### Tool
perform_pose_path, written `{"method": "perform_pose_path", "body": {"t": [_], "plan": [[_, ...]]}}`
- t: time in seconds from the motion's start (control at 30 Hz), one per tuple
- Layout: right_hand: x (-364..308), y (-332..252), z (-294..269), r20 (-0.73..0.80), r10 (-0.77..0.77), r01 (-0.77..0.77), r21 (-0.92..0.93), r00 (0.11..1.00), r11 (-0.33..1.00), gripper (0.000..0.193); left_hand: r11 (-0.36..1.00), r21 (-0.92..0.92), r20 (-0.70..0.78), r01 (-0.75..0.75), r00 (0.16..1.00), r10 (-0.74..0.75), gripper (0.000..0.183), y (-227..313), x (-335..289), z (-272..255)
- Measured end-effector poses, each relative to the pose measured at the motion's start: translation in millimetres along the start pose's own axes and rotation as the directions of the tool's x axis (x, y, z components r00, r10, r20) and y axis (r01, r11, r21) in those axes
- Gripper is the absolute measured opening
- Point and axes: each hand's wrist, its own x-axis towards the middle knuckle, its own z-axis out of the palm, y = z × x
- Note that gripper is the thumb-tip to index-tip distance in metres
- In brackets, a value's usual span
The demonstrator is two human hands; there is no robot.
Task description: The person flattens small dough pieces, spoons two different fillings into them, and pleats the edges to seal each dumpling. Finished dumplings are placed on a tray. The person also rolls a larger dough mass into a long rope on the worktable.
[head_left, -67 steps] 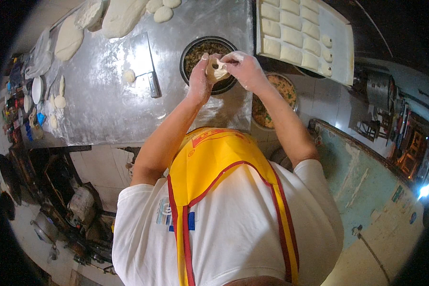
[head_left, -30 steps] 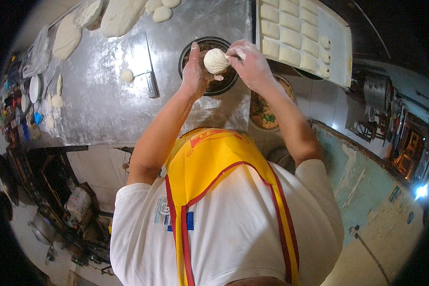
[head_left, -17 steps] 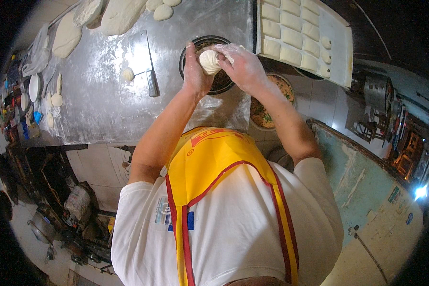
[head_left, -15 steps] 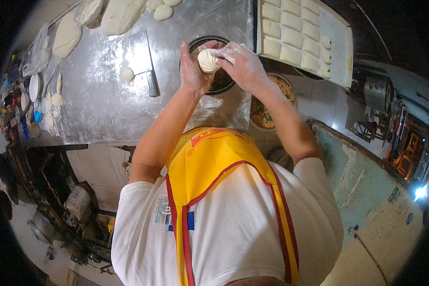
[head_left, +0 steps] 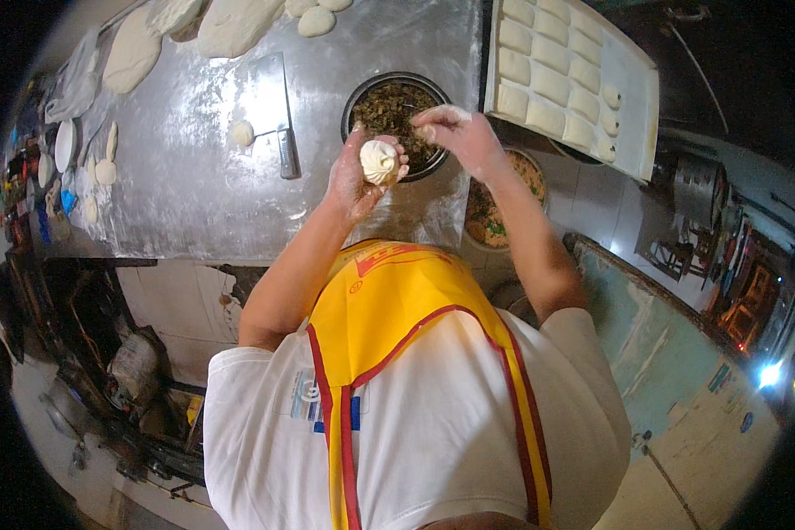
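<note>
Near the bowl, a pleated bun is cupped in the left hand and a dough scrap is pinched by the right hand.

On the surface, a cleaver lies left of a bowl, with a dough ball just beside its blade, farther left. A bun sits in the left hand at the bowl's near edge, while the right hand is over its right side. Right of the surface stand a tray and, nearer, a basin.
</note>
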Motion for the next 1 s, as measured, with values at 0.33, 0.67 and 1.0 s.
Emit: {"method": "perform_pose_path", "body": {"t": [0.33,0.67,1.0], "plan": [[60.8,33.7,19.8,0.002,-0.194,0.149,-0.651,0.981,0.744,0.025,0.996,-0.069,-0.004,-0.052,0.999,0.052,0.051,10.7,-13.5,-18.4],[73.8,51.1,29.8,-0.085,-0.286,0.17,-0.632,0.955,0.756,0.017,0.996,-0.068,-0.032,-0.06,0.998,0.058,0.052,13.1,-15.1,-15.5],[43.9,22.8,5.3,-0.107,0.116,-0.093,0.204,0.987,0.975,0.019,0.984,-0.12,-0.052,-0.13,0.991,0.124,0.05,21.8,-0.6,0.5]]}}
